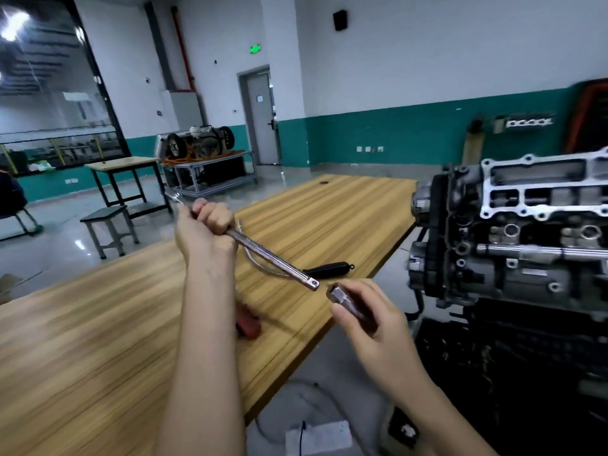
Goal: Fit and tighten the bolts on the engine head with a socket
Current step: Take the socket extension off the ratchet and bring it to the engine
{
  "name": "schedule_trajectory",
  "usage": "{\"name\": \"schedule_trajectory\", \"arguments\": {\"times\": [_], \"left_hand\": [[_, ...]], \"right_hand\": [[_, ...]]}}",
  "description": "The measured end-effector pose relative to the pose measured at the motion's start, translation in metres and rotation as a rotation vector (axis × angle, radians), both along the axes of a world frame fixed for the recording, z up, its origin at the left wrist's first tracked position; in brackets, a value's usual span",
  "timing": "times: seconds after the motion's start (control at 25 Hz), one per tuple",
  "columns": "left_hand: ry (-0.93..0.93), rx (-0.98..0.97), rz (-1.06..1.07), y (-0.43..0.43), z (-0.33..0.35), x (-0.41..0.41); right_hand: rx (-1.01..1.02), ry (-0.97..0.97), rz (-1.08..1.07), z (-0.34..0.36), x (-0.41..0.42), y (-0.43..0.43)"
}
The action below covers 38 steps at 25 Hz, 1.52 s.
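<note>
The engine head (pixel 526 225) stands at the right, just beside the right edge of the table (pixel 98 324). Above the table the left hand (pixel 207 228) holds a wrench bar (pixel 273 255). Its free end points right to the socket (pixel 342 299) in the right hand (pixel 371 320), near it but apart. A handle (pixel 329 267) lies on the table behind the bar. Far left stands a stool (pixel 105 222).

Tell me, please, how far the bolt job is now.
Done: both tools are picked up, the left hand grips the wrench, the right hand holds the socket. In hand: socket sits just off the wrench's drive end, not joined. Left: all work on the engine head; no tool touches it.
</note>
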<state>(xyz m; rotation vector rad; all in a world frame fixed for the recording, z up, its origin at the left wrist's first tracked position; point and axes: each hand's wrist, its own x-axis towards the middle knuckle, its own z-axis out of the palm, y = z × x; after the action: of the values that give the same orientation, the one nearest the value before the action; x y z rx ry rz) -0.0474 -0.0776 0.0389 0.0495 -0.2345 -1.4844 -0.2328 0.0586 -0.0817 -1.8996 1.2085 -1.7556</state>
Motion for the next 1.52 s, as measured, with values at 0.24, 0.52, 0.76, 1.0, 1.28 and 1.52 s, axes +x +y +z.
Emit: {"name": "schedule_trajectory", "arguments": {"times": [0.24,0.52,0.76,1.0,1.28,1.52], "left_hand": [[-0.118,-0.183,-0.286,0.042,0.023,-0.176],[-0.195,-0.276,-0.358,0.091,0.024,-0.277],[-0.283,-0.358,-0.201,0.113,0.013,-0.291],[-0.3,-0.245,-0.121,0.109,-0.001,-0.285],[-0.318,-0.181,-0.131,0.102,-0.008,-0.286],[-0.372,-0.207,-0.078,0.103,-0.013,-0.286]], "right_hand": [[0.019,0.034,-0.274,0.005,-0.114,0.065],[-0.015,0.144,-0.643,0.002,-0.191,0.12],[-0.121,0.314,-0.787,-0.009,-0.207,0.123],[-0.182,0.337,-0.777,-0.017,-0.207,0.114],[-0.157,0.419,-0.749,-0.014,-0.213,0.115],[0.142,0.162,-0.549,-0.024,-0.208,0.117]]}}
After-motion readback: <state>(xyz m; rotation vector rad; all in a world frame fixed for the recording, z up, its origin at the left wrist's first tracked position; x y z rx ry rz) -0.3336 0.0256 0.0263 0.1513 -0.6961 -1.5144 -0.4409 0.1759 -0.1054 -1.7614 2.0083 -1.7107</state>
